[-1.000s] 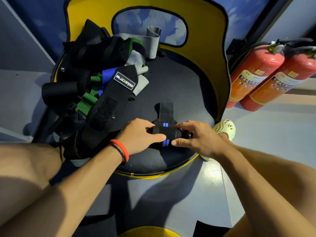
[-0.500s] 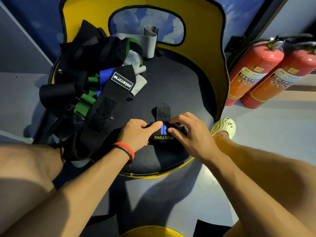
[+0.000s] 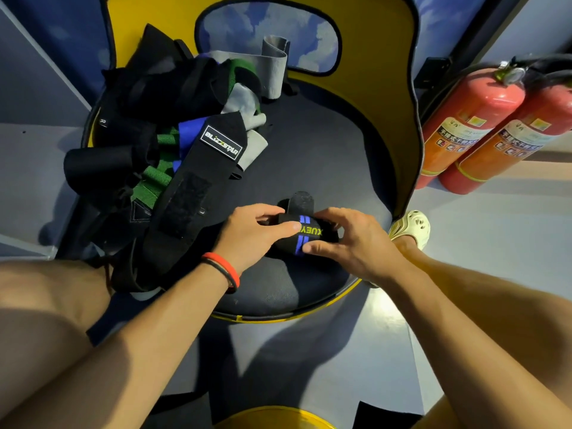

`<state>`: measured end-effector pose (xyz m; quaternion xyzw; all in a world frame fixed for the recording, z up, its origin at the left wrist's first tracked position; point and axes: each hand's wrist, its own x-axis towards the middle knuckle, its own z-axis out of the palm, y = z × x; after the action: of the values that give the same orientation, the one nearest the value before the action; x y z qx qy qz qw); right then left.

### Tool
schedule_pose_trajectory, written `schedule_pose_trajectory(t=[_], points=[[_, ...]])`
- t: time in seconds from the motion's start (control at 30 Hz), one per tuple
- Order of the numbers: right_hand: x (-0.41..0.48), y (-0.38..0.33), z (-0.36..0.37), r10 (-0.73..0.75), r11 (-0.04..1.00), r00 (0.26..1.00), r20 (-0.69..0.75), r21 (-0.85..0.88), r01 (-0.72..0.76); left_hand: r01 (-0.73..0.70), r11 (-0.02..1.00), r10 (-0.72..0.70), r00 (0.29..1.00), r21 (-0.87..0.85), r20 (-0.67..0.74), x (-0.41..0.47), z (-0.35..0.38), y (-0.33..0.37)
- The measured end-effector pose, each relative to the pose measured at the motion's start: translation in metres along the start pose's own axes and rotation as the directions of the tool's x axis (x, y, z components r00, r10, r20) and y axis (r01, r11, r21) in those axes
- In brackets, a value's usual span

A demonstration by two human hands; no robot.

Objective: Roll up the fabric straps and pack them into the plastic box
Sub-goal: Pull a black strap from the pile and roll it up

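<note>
A black strap (image 3: 305,235) with blue stripes and yellow lettering lies half rolled on the dark seat (image 3: 325,156) of a round chair. My left hand (image 3: 252,232) grips the roll's left end, thumb on top. My right hand (image 3: 349,239) pinches its right side with curled fingers. A short free tab (image 3: 300,201) of the strap sticks out beyond the roll. A heap of loose straps (image 3: 173,134), black, green, blue and grey, covers the seat's left half. No plastic box is in view.
The chair's yellow backrest (image 3: 383,97) curves round the far and right side. Two red fire extinguishers (image 3: 483,128) lean by the wall at right. A pale shoe (image 3: 411,227) shows past the seat's right edge. Grey floor lies below.
The roll has turned further away from me and grown thicker, so the free tab is shorter. Both hands have followed it slightly away, still gripping its ends.
</note>
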<state>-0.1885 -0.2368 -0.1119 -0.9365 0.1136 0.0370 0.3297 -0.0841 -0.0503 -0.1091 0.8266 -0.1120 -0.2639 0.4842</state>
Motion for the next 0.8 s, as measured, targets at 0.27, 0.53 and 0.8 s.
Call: schedule_pose_trajectory(t=[0.27, 0.53, 0.8], points=[[-0.004, 0.002, -0.003, 0.001, 1.0, 0.986, 0.17, -0.028, 0.003, 0.068, 0.996, -0.07, 0.997, 0.06, 0.033, -0.009, 0.001, 0.002], [-0.013, -0.012, 0.019, -0.199, 0.977, 0.942, -0.271, -0.127, 0.17, 0.126, 0.976, -0.13, 0.991, 0.179, 0.016, -0.003, 0.001, 0.003], [-0.018, -0.032, 0.043, -0.232, 0.913, 0.943, -0.239, -0.388, 0.126, 0.092, 0.957, -0.069, 0.993, 0.275, -0.093, 0.006, 0.001, 0.003]])
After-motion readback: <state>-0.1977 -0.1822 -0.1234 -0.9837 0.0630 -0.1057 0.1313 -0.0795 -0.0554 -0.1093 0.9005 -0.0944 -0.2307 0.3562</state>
